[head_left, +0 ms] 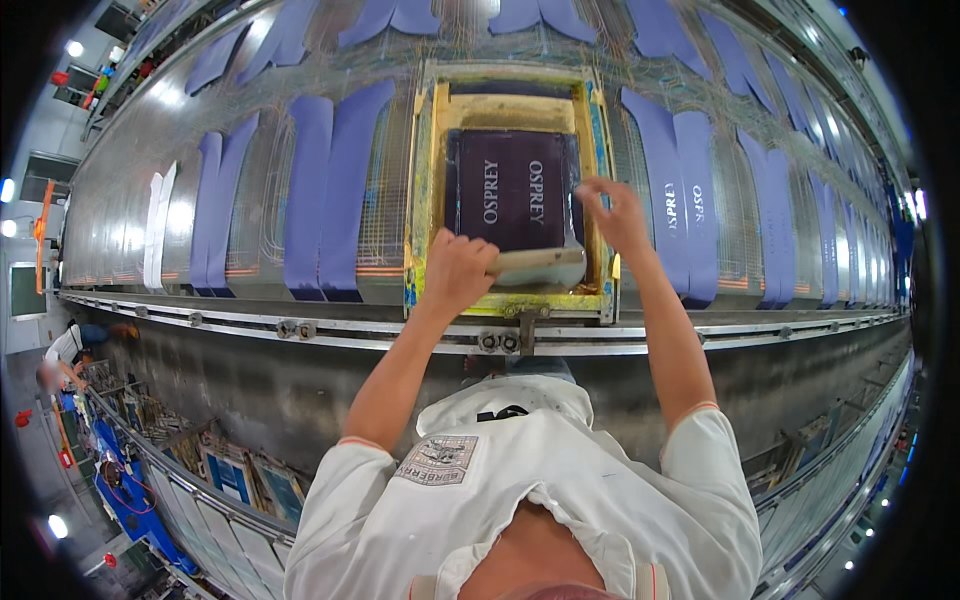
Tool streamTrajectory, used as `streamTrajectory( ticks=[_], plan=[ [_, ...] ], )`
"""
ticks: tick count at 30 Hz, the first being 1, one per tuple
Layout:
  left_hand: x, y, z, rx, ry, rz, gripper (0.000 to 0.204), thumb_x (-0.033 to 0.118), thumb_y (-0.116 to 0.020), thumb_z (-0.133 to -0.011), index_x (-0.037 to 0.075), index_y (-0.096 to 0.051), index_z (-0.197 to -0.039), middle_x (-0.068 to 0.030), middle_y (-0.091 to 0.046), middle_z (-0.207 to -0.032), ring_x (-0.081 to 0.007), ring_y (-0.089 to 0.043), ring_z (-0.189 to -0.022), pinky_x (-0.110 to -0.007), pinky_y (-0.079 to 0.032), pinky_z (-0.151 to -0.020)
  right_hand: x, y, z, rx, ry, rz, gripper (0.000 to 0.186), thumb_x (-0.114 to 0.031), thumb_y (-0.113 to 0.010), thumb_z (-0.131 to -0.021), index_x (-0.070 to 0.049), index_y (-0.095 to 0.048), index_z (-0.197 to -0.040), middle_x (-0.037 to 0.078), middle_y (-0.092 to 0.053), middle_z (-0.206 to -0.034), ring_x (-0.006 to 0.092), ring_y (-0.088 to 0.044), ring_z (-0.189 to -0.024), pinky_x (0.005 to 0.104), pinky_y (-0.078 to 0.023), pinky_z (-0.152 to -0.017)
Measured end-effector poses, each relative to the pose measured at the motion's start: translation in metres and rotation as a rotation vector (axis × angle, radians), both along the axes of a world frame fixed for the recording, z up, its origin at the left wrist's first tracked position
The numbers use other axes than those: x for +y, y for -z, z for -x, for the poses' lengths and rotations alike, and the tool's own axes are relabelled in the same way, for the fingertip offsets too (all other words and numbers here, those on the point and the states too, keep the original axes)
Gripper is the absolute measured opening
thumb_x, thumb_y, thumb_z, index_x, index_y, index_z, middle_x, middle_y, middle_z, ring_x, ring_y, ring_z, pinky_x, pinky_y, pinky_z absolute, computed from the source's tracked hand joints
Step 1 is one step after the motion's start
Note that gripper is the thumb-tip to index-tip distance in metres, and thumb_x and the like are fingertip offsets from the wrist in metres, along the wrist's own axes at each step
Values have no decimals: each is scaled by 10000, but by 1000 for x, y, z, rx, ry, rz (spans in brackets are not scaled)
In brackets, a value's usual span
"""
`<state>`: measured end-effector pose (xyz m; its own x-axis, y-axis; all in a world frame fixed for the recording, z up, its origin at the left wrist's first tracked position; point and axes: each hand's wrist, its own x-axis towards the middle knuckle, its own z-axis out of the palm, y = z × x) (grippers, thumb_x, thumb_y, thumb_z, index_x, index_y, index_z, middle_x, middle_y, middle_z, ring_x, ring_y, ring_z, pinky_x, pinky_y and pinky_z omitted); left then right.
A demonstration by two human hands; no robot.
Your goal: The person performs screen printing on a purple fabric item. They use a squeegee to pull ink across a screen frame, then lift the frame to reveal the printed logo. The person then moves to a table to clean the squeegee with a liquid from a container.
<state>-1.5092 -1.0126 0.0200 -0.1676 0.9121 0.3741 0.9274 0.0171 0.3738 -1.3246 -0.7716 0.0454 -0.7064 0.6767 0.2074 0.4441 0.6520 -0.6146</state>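
A printing screen in a yellow-stained frame (424,200) lies on the long table in front of me. Its dark purple mesh area (512,180) carries white lettering twice, running sideways. My left hand (462,272) is wrapped round the left end of a pale squeegee (540,260), which lies across the near end of the screen. White ink (545,275) shows along the squeegee's near side. At the frame's right side my right hand (617,215) is closed, with thumb and fingertips pinched together over the inner edge. Whatever sits between those fingertips is too small to make out.
Purple cut fabric pieces (350,190) lie in rows on the table (265,200); those just right of the frame bear white lettering (685,210). A metal rail (250,328) runs along the near edge. Another person (65,350) stands far left. Behind me are racks holding framed screens (230,475).
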Motion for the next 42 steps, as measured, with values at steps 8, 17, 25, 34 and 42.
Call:
streamTrajectory(
  ticks=[8, 17, 25, 34, 42],
  plan=[
    [-36, 24, -16, -19, 97, 103, 238, 219, -835, -631, 161, -672, -794, 17, -681, -776, -214, -636, -725, -386, -392, -767, 76, 96, -23, -57, 575, 164, 354, -375, -665, -914, -28, -671, -980, 202, -706, -943, 387, -663, -933, 458, -498, -812],
    [86, 1, 87, 107, -27, -41, 168, 241, -823, -707, 145, -727, -806, -56, -697, -776, -280, -659, -739, -430, -446, -746, 41, 68, -9, 183, 558, 145, 288, -312, -675, -910, -24, -669, -925, 211, -682, -826, 399, -665, -789, 452, -511, -730],
    [86, 10, 81, 19, -45, -109, 141, 131, -732, -695, 138, -714, -834, -56, -712, -847, -268, -653, -759, -391, -439, -707, 37, 26, -12, 171, 554, 201, 287, -294, -681, -909, -8, -673, -929, 192, -686, -814, 349, -666, -771, 423, -504, -726],
    [-67, 29, 10, 33, -161, -56, 390, 61, -696, -628, 162, -692, -1005, 42, -683, -1025, -190, -589, -930, -363, -430, -875, 27, 3, 30, 142, 526, 201, 275, -294, -658, -937, -20, -670, -922, 126, -672, -835, 233, -600, -746, 390, -481, -715],
    [-148, 23, 157, -7, -305, 140, 265, 144, -788, -655, 166, -726, -912, 52, -692, -959, -189, -612, -955, -368, -420, -919, -76, 66, 176, 188, 456, 310, 268, -295, -620, -964, -32, -643, -915, 93, -621, -797, 240, -569, -721, 423, -460, -699]
  ],
)
